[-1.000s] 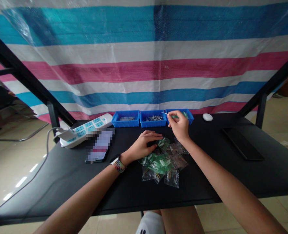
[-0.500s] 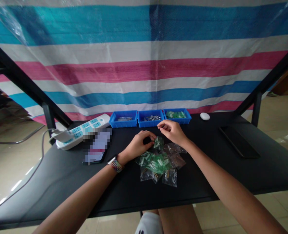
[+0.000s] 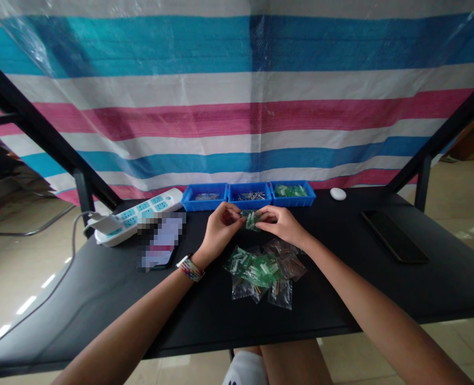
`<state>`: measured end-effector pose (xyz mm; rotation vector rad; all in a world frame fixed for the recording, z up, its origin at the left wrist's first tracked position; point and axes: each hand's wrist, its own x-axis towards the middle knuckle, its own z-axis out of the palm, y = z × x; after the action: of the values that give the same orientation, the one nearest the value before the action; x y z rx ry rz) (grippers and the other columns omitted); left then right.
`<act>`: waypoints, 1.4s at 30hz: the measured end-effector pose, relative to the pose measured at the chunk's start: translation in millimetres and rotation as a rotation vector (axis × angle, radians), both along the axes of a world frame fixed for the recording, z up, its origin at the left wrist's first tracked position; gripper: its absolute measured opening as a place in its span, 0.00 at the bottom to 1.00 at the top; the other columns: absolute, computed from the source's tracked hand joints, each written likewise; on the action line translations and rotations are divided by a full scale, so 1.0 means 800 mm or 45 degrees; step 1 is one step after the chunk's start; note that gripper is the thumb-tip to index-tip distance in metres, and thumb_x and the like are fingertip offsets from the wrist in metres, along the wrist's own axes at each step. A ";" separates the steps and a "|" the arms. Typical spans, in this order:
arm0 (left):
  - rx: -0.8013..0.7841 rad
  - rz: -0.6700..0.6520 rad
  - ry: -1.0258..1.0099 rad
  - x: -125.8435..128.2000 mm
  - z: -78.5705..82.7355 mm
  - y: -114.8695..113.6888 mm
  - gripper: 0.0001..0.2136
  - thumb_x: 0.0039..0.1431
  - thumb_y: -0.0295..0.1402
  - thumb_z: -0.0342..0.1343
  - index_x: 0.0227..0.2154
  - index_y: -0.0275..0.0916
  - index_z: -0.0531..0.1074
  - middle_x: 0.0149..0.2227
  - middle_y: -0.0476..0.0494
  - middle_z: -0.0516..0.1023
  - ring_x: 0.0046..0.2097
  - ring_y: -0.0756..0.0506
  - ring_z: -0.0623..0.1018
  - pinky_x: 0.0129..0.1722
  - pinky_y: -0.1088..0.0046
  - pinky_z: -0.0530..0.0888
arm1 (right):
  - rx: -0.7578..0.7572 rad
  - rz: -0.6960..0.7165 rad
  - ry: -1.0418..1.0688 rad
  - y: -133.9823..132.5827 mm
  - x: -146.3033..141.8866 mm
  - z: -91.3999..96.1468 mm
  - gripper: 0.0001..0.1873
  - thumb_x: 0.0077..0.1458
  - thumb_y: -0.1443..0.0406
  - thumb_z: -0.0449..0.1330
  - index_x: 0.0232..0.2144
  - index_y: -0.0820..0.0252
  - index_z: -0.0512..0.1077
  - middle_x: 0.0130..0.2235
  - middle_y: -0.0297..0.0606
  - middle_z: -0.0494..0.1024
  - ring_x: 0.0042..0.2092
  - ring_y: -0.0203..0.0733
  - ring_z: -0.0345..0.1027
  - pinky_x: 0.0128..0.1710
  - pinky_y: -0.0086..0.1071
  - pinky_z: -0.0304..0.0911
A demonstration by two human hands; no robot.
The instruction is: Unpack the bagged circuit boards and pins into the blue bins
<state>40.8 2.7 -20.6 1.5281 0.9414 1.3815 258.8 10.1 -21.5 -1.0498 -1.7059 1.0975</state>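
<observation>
A small green plastic bag [image 3: 251, 219] with pale pieces inside is held up between both hands. My left hand [image 3: 222, 229] pinches its left edge, and my right hand [image 3: 281, 224] grips the right edge. Below them on the black table lies a pile of green bags [image 3: 256, 267] with whitish pieces in them. Around that pile are several clear bags [image 3: 280, 293] holding thin gold-coloured pins. Behind my hands stand three blue bins: the left bin [image 3: 204, 205] holds small clear items, the middle bin [image 3: 248, 203] silvery nails or pins, the right bin [image 3: 293, 201] green bags.
A white power strip [image 3: 140, 214] with a plugged-in cable lies at the left, beside a phone [image 3: 163, 243] with a blurred screen. At the right are a white oval object [image 3: 337, 194] and a dark phone [image 3: 395, 235]. A striped sheet [image 3: 220, 123] hangs behind the table [image 3: 333, 289].
My left hand has raised the green bag away from the pile. My right hand has come down and left and now grips the bag's other edge.
</observation>
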 end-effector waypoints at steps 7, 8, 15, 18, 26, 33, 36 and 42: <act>-0.042 0.063 -0.076 0.002 0.008 -0.003 0.18 0.51 0.37 0.72 0.37 0.40 0.69 0.28 0.55 0.71 0.30 0.51 0.73 0.37 0.74 0.73 | -0.061 0.029 0.206 -0.004 -0.004 0.005 0.10 0.53 0.60 0.69 0.32 0.59 0.74 0.27 0.33 0.79 0.31 0.41 0.75 0.35 0.35 0.70; -0.046 0.058 -0.076 0.002 0.009 -0.003 0.17 0.52 0.38 0.71 0.36 0.40 0.69 0.28 0.55 0.71 0.30 0.52 0.73 0.37 0.74 0.73 | -0.066 0.030 0.219 -0.005 -0.004 0.006 0.09 0.53 0.60 0.68 0.32 0.59 0.74 0.27 0.33 0.78 0.30 0.41 0.75 0.35 0.35 0.70; -0.216 -0.044 -0.011 -0.005 0.008 -0.003 0.23 0.62 0.54 0.59 0.23 0.39 0.70 0.21 0.49 0.71 0.23 0.50 0.72 0.27 0.73 0.70 | 0.119 -0.085 0.239 -0.012 -0.005 0.012 0.09 0.55 0.60 0.67 0.37 0.57 0.82 0.33 0.37 0.81 0.34 0.43 0.77 0.38 0.38 0.73; -0.311 -0.149 0.036 -0.006 0.008 -0.004 0.32 0.65 0.60 0.49 0.20 0.37 0.75 0.22 0.40 0.77 0.23 0.47 0.74 0.26 0.71 0.70 | 0.370 -0.106 0.110 -0.017 -0.003 0.019 0.08 0.59 0.62 0.65 0.37 0.54 0.84 0.37 0.39 0.83 0.38 0.44 0.76 0.42 0.40 0.72; -0.315 -0.178 0.098 -0.004 0.007 -0.005 0.19 0.59 0.49 0.64 0.31 0.35 0.82 0.26 0.40 0.83 0.27 0.47 0.78 0.29 0.73 0.71 | 0.694 -0.092 -0.123 -0.020 0.001 0.022 0.14 0.61 0.70 0.61 0.38 0.47 0.85 0.42 0.39 0.82 0.46 0.48 0.75 0.51 0.45 0.70; -0.248 -0.121 0.076 -0.002 0.009 -0.006 0.15 0.56 0.46 0.68 0.32 0.36 0.81 0.27 0.43 0.83 0.29 0.46 0.80 0.28 0.73 0.72 | 0.581 -0.193 -0.031 -0.019 -0.002 0.017 0.12 0.61 0.68 0.60 0.38 0.51 0.84 0.51 0.42 0.79 0.52 0.48 0.75 0.53 0.45 0.72; -0.234 -0.055 0.026 -0.002 0.010 -0.006 0.14 0.53 0.42 0.71 0.33 0.36 0.81 0.28 0.44 0.83 0.29 0.47 0.81 0.28 0.74 0.71 | 0.300 -0.203 0.178 -0.018 -0.004 0.014 0.13 0.61 0.63 0.62 0.47 0.55 0.80 0.50 0.44 0.79 0.45 0.45 0.78 0.44 0.39 0.76; -0.240 -0.059 0.003 -0.001 0.010 -0.006 0.14 0.53 0.42 0.71 0.29 0.36 0.79 0.26 0.45 0.83 0.28 0.47 0.82 0.29 0.75 0.72 | -0.039 -0.072 0.385 -0.012 -0.009 0.008 0.27 0.54 0.56 0.70 0.54 0.58 0.75 0.42 0.42 0.83 0.40 0.44 0.78 0.41 0.40 0.77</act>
<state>39.7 -2.1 -12.9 1.4010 1.0020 1.2221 251.4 0.4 -14.8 -0.8940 -1.4157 1.1836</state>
